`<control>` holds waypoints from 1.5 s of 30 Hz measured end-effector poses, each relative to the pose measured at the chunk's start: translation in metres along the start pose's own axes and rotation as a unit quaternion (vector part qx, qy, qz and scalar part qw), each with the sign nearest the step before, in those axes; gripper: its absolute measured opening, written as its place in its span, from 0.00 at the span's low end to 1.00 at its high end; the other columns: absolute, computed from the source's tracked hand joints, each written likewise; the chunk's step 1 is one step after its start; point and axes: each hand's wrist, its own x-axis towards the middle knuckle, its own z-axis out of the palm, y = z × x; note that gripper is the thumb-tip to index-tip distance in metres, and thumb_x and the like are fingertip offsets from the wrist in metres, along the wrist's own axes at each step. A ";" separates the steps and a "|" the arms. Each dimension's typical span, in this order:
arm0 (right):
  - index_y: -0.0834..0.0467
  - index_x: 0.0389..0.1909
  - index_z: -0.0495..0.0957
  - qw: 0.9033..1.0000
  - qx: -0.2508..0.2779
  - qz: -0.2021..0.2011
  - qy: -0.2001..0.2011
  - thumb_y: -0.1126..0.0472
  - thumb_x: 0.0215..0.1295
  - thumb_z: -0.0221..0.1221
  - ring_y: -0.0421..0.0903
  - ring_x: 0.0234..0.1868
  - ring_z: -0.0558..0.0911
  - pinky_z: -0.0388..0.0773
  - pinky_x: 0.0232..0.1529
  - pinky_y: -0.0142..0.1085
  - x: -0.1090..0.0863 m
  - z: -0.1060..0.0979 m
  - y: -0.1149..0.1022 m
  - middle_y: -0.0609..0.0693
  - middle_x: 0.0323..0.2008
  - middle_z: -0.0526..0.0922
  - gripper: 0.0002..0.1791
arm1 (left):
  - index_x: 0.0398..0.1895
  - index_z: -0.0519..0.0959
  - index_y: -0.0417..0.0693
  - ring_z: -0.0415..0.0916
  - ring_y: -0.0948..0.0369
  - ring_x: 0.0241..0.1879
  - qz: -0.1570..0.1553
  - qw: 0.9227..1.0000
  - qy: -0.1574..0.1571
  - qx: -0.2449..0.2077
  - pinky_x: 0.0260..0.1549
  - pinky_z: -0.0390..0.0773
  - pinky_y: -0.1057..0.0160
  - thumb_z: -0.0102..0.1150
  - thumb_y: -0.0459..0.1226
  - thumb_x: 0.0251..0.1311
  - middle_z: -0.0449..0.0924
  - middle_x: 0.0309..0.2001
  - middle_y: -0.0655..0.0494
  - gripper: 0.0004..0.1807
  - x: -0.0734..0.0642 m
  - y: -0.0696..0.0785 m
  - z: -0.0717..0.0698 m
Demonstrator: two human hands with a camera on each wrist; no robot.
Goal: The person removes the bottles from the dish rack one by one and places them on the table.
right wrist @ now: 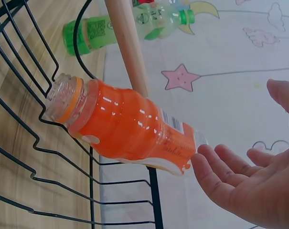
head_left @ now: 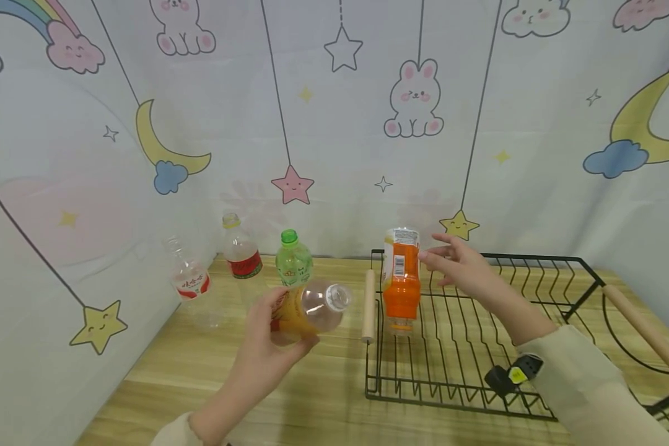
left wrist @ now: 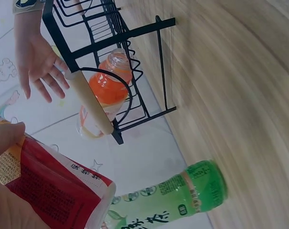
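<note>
My left hand [head_left: 262, 347] grips a clear plastic bottle [head_left: 308, 311] with a yellow and red label, held tilted above the table with its uncapped neck pointing right. In the left wrist view the thumb lies across the red label of this bottle [left wrist: 53, 186]. An orange-labelled bottle [head_left: 402, 279] stands upside down in the black wire dish rack [head_left: 457, 407], neck down among the wires at its left end. Beside the base of that bottle [right wrist: 134, 124] is my right hand [head_left: 464, 267], fingers spread and holding nothing; its fingertips are right at the base in the right wrist view.
Left of the rack, a green bottle [head_left: 293, 260], a red-labelled bottle [head_left: 244, 260] and a clear bottle with a red-and-white label [head_left: 192, 284] stand uncapped on the wooden table [head_left: 161, 365]. Wooden handles [head_left: 369, 306] line the rack's ends. A patterned curtain [head_left: 345, 136] hangs behind.
</note>
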 end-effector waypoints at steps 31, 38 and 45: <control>0.61 0.75 0.41 0.998 0.040 0.055 0.015 0.43 0.68 0.55 0.65 0.63 0.69 0.76 0.54 0.52 0.035 0.017 0.037 0.69 0.68 0.61 0.48 | 0.69 0.45 0.42 0.56 0.40 0.68 -0.262 0.957 0.043 -0.118 0.65 0.60 0.41 0.64 0.37 0.60 0.52 0.68 0.37 0.44 0.008 -0.050 -0.011; 0.62 0.75 0.39 0.997 0.039 0.074 0.003 0.44 0.69 0.55 0.64 0.63 0.69 0.74 0.56 0.54 0.037 0.022 0.040 0.69 0.68 0.60 0.47 | 0.70 0.42 0.40 0.52 0.41 0.70 -0.276 0.954 0.049 -0.109 0.68 0.54 0.41 0.63 0.37 0.60 0.50 0.68 0.36 0.45 0.008 -0.059 -0.010; 0.64 0.75 0.39 0.996 0.034 0.076 -0.012 0.44 0.68 0.56 0.66 0.63 0.69 0.77 0.52 0.52 0.039 0.027 0.044 0.71 0.69 0.58 0.49 | 0.70 0.39 0.39 0.49 0.41 0.71 -0.305 0.946 0.045 -0.098 0.69 0.50 0.41 0.62 0.38 0.61 0.49 0.69 0.34 0.46 0.005 -0.073 -0.008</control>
